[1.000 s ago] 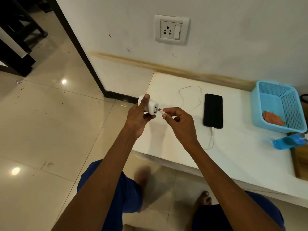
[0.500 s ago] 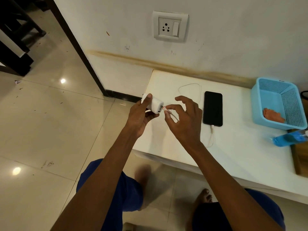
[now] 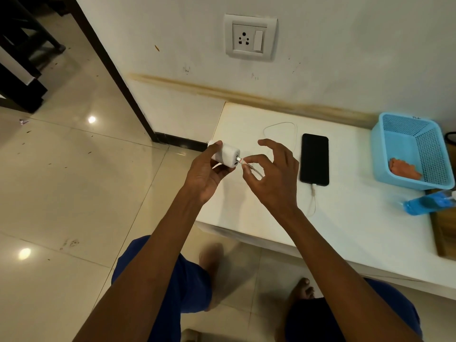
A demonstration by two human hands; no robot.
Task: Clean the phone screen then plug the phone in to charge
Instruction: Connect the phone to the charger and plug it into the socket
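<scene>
A: What takes up the most room?

B: The white worktop (image 3: 345,230), running from centre to the right of the frame. Its left edge ends just under the hands, with bare floor beyond it at lower left. Its near part, right of the forearms, is open surface.

A: And on it?

B: A blue basket (image 3: 417,154) at the right edge, against the wall, and a blue bottle (image 3: 427,204) lying just below it. The phone (image 3: 314,160) lies flat, screen up, right of centre, with its cable (image 3: 313,201) plugged into its lower end.

A: The hands?

B: The left hand (image 3: 204,174) grips the white charger (image 3: 225,156) at centre frame, above the worktop's left edge. The right hand (image 3: 271,176) pinches the cable's plug (image 3: 243,161) between thumb and forefinger, right at the charger's ports; its other fingers (image 3: 270,144) spread loose.

A: The socket?

B: The wall socket (image 3: 250,37) sits at top centre, well apart from the charger.
</scene>
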